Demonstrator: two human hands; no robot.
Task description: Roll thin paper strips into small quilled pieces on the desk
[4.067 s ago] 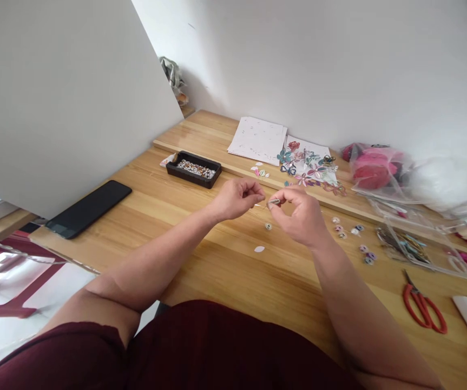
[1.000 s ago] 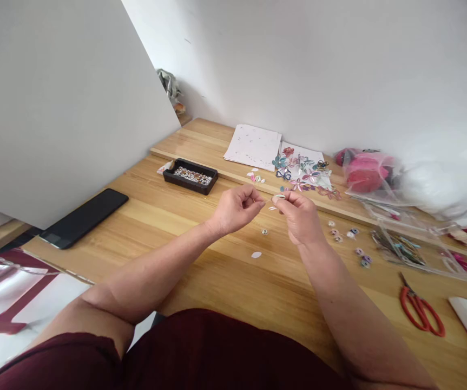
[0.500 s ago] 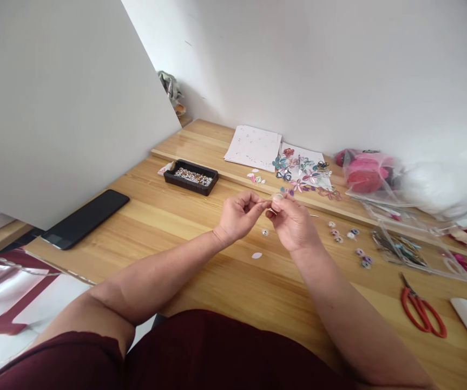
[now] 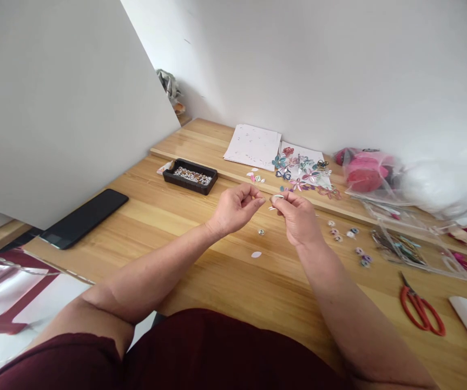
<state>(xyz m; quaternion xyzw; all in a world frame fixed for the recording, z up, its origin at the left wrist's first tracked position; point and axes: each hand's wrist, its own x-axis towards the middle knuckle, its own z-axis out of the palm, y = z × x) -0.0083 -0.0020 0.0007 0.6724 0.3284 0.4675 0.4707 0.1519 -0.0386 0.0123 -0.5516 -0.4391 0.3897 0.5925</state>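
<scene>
My right hand (image 4: 297, 216) pinches a small pale petal-shaped piece (image 4: 277, 197) with a greenish edge between thumb and fingertips. A second thin white sliver shows just under those fingertips. Facing it a short gap away, my left hand (image 4: 239, 208) has thumb and forefinger pressed together; what they hold, if anything, is too fine to see. Below and between the hands is a small spool (image 4: 261, 232) with a greenish centre. Nearer my body, a loose white petal-shaped piece (image 4: 256, 254) lies on the wooden table (image 4: 201, 271).
A black tray of beads (image 4: 190, 177) stands left of my hands, with a black phone (image 4: 85, 218) farther left. Behind lie paper sheets (image 4: 253, 146) and colourful flower pieces (image 4: 298, 168). To the right are small spools (image 4: 334, 232), a clear box (image 4: 423, 252) and red-handled scissors (image 4: 422, 309).
My hands have drawn apart from touching, the right moving slightly right. The petal piece in my right hand has tilted, and the small spool below has shifted slightly left and turned.
</scene>
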